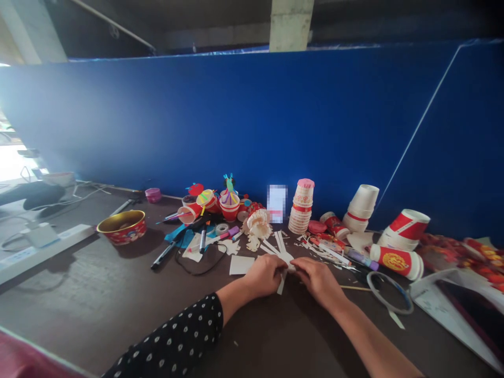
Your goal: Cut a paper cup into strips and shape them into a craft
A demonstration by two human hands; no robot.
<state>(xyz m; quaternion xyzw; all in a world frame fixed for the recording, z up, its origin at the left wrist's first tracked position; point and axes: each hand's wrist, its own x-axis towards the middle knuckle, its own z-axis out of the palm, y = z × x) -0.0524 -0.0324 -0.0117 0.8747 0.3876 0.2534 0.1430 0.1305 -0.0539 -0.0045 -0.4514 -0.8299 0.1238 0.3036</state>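
Between my two hands is a white paper piece (284, 255) with several narrow strips fanning out from its middle. My left hand (266, 274) has its fingers closed on the left side of this piece. From the right, my right hand (317, 278) pinches the opposite side. One strip points down toward me between the hands, and others point away toward the back. A white paper square (241, 265) lies on the table just left of my left hand. Thin white paper scraps (323, 252) are scattered behind my right hand.
A gold-rimmed red bowl (125, 227) and a power strip (47, 252) are at left. Markers (202, 239), decorated cups (229, 206) and a cup stack (301, 207) line the back. More cups (397, 261), a cable loop (389, 294) and a white box (452, 315) are right.
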